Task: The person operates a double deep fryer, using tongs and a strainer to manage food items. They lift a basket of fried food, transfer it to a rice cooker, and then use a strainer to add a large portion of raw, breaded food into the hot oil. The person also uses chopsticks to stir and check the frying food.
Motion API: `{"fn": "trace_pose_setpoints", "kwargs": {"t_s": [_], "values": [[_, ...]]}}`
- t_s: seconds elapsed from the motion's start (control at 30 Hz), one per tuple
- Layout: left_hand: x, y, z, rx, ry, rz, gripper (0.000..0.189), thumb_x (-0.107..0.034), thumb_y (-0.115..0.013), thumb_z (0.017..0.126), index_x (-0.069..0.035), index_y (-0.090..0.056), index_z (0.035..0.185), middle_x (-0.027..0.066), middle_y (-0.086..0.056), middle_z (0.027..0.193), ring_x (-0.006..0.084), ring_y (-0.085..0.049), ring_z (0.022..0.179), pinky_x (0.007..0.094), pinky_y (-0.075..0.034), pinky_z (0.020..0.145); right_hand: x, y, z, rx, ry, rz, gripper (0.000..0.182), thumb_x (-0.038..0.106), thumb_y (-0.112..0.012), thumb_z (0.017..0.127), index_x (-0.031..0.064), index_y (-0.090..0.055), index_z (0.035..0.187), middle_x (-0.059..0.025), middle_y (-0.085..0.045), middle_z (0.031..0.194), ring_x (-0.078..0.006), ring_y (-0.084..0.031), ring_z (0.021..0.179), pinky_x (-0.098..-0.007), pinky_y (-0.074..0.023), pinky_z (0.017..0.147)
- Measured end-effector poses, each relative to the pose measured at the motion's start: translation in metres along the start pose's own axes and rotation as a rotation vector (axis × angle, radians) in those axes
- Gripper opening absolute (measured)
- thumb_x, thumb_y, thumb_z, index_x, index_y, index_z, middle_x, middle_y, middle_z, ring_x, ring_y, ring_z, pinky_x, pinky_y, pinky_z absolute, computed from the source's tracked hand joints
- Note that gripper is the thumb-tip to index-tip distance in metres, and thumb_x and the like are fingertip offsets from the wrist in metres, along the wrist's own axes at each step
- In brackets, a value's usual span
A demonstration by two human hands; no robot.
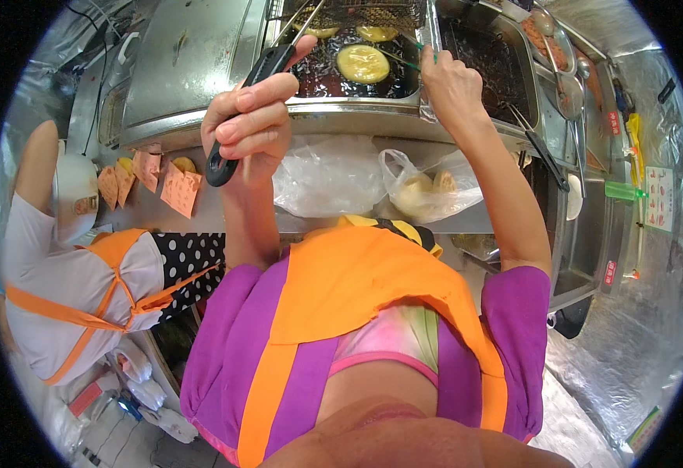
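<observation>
My left hand (253,120) is closed around the black handle of metal tongs (268,61), whose arms reach up over the fryer. My right hand (451,82) grips a thin tool with green handles (420,47), its metal rods pointing left over the oil. Below them, a round yellow piece of food (363,64) floats in the dark oil of the fryer vat (353,105). Another yellow piece (376,33) lies behind it, and one more is partly hidden by the tongs. A wire basket (371,13) sits at the back of the vat.
A flat metal lid (186,64) lies left of the vat; a second vat (482,64) is at right with other tongs (543,152) at its edge. Plastic bags (330,175) and paper-wrapped food (181,188) rest on the counter. A co-worker (95,281) in an orange apron stands at left.
</observation>
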State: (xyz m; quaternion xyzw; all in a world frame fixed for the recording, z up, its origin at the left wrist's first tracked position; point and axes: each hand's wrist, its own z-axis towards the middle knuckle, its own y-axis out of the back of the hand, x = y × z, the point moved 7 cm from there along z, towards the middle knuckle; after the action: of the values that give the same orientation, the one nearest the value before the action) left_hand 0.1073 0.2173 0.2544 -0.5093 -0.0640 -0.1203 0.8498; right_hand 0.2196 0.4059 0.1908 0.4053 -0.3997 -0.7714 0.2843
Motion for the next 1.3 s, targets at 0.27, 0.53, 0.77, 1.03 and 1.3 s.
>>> {"fn": "trace_pose_setpoints", "kwargs": {"t_s": [0.27, 0.53, 0.77, 1.03, 1.3], "values": [[-0.004, 0.002, -0.001, 0.041, 0.006, -0.010, 0.068, 0.002, -0.041, 0.090, 0.011, 0.002, 0.142, 0.0135, -0.043, 0.090, 0.0187, -0.055, 0.066, 0.0274, -0.053, 0.053, -0.053, -0.022, -0.022, 0.290, -0.325, 0.604, 0.036, 0.032, -0.065, 0.080, 0.0129, -0.067, 0.110, -0.0147, -0.068, 0.084, -0.0311, -0.067, 0.078, -0.0429, -0.0515, 0.070], [-0.011, 0.007, -0.005, 0.044, -0.022, 0.007, 0.067, 0.003, -0.041, 0.090, 0.012, 0.001, 0.141, 0.0133, -0.043, 0.091, 0.0172, -0.055, 0.066, 0.0252, -0.053, 0.052, -0.061, -0.025, -0.039, 0.387, -0.469, 0.886, 0.037, 0.032, -0.065, 0.080, 0.0140, -0.067, 0.112, -0.0140, -0.068, 0.079, -0.0301, -0.066, 0.072, -0.0380, -0.0504, 0.064], [-0.010, 0.003, -0.007, 0.021, -0.022, 0.029, 0.066, 0.003, -0.040, 0.089, 0.012, -0.001, 0.141, 0.0128, -0.043, 0.090, 0.0170, -0.055, 0.065, 0.0254, -0.053, 0.052, -0.018, 0.025, -0.031, 0.150, -0.033, 0.335, 0.038, 0.024, -0.066, 0.081, 0.0156, -0.055, 0.116, -0.0091, -0.062, 0.075, -0.0290, -0.065, 0.066, -0.0400, -0.0509, 0.055], [-0.010, 0.001, 0.000, 0.011, -0.013, 0.009, 0.066, 0.003, -0.040, 0.089, 0.013, -0.001, 0.141, 0.0128, -0.042, 0.090, 0.0175, -0.055, 0.066, 0.0260, -0.054, 0.054, 0.014, -0.016, 0.008, 0.285, -0.159, 0.630, 0.040, 0.039, -0.058, 0.086, 0.0067, -0.057, 0.110, -0.0197, -0.066, 0.084, -0.0406, -0.064, 0.079, -0.0497, -0.0508, 0.067], [-0.012, 0.005, -0.005, -0.126, -0.111, 0.014, 0.074, 0.007, -0.038, 0.086, 0.006, 0.008, 0.144, 0.0166, -0.044, 0.086, 0.0238, -0.057, 0.062, 0.0301, -0.055, 0.050, -0.002, -0.002, 0.013, 0.348, -0.159, 0.641, 0.041, 0.039, -0.059, 0.086, 0.0048, -0.059, 0.108, -0.0191, -0.067, 0.082, -0.0382, -0.065, 0.078, -0.0479, -0.0518, 0.067]]}}
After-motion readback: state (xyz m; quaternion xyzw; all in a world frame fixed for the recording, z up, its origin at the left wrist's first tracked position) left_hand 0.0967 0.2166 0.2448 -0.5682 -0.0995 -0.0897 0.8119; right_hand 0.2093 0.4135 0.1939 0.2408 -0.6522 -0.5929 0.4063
